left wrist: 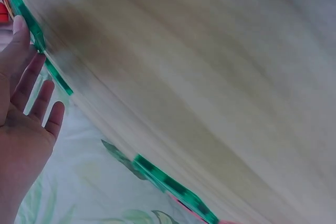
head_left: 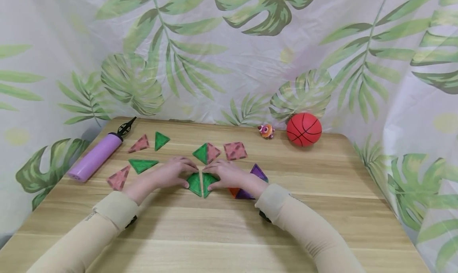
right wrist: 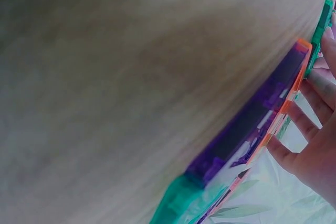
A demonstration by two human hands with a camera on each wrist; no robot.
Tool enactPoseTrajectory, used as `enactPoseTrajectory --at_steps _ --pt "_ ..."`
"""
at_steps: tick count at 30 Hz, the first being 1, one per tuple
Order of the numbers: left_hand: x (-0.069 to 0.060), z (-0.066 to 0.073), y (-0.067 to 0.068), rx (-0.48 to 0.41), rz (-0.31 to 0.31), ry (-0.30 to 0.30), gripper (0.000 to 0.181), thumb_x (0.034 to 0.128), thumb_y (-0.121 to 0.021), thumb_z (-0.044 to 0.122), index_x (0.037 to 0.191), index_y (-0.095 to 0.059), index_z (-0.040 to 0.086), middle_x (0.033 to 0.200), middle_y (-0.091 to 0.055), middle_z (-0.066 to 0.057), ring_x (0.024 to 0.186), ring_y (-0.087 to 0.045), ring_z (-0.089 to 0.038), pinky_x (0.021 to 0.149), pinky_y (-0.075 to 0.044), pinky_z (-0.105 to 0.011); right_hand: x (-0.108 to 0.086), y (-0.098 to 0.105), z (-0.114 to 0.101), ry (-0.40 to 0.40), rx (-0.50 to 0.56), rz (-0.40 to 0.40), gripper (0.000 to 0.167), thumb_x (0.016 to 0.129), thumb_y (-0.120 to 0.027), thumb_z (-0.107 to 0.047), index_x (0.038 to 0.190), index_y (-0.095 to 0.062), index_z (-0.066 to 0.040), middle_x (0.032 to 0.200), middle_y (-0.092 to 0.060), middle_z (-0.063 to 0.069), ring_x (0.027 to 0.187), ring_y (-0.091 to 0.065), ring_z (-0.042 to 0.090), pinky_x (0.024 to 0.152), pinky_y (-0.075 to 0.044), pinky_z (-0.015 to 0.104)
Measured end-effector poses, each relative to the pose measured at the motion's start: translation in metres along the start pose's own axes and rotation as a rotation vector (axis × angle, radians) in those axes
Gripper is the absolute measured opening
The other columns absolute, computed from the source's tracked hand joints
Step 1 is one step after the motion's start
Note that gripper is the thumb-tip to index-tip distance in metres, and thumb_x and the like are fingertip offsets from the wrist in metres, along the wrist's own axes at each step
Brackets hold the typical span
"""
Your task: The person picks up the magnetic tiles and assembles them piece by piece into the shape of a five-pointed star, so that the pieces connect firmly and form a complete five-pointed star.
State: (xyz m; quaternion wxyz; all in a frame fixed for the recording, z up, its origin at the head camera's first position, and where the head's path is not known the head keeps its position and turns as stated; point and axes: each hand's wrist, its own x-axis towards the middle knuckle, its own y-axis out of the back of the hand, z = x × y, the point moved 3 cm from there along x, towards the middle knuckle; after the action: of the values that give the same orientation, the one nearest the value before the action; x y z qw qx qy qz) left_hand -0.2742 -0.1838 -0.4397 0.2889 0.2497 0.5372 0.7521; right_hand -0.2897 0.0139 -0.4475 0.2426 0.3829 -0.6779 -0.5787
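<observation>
my left hand [head_left: 176, 172] has its fingers around a green tile [head_left: 195, 184] on the surface [head_left: 193, 237]; my right hand [head_left: 227, 173] pinches a second green tile [head_left: 207, 181] just beside it, a thin gap between. purple tiles [head_left: 245, 194] show past my right wrist.

From the wearer's head, one camera faces forward and down across a table [head_left: 200, 237] to a leafy curtain [head_left: 250, 66]; two wrist cameras peer low and slantwise along it, close in — left hand [left wrist: 23, 145] at frame left, right hand [right wrist: 315, 137] at frame right — hands the head view shares.
</observation>
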Motion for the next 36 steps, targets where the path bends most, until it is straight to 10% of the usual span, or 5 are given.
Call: enactPoseTrajectory --at_steps 14,27,36 --pt "0.004 -0.003 0.008 -0.030 0.026 0.041 0.046 0.0767 -0.078 0.025 0.116 -0.066 0.006 0.121 -0.061 -0.011 0.118 -0.048 -0.034 0.099 -0.036 -0.056 0.000 0.000 -0.001 0.023 -0.034 0.007 0.065 0.084 -0.065 -0.050 0.139 -0.049 -0.020 0.143 -0.046 -0.001 0.133 -0.038 0.021 0.108 -0.032 0.046" --pt "-0.015 -0.072 0.045 0.027 0.121 0.339 0.061 0.0799 -0.076 0.029 0.130 -0.055 0.001 0.132 -0.052 -0.024 0.121 -0.041 -0.047 0.099 -0.023 -0.068 -0.009 0.003 -0.005 0.037 -0.037 -0.016 0.064 0.084 -0.067 -0.046 0.138 -0.049 -0.016 0.144 -0.045 0.001 0.135 -0.037 0.022 0.112 -0.028 0.038" --pt "-0.026 -0.115 0.046 -0.043 0.089 0.479 0.070 0.0837 -0.071 0.034 0.137 -0.044 -0.002 0.139 -0.042 -0.029 0.127 -0.027 -0.054 0.098 -0.017 -0.071 -0.007 0.002 -0.003 0.027 -0.035 -0.019 0.065 0.084 -0.067 -0.045 0.139 -0.048 -0.017 0.144 -0.044 0.001 0.135 -0.037 0.021 0.112 -0.028 0.038"
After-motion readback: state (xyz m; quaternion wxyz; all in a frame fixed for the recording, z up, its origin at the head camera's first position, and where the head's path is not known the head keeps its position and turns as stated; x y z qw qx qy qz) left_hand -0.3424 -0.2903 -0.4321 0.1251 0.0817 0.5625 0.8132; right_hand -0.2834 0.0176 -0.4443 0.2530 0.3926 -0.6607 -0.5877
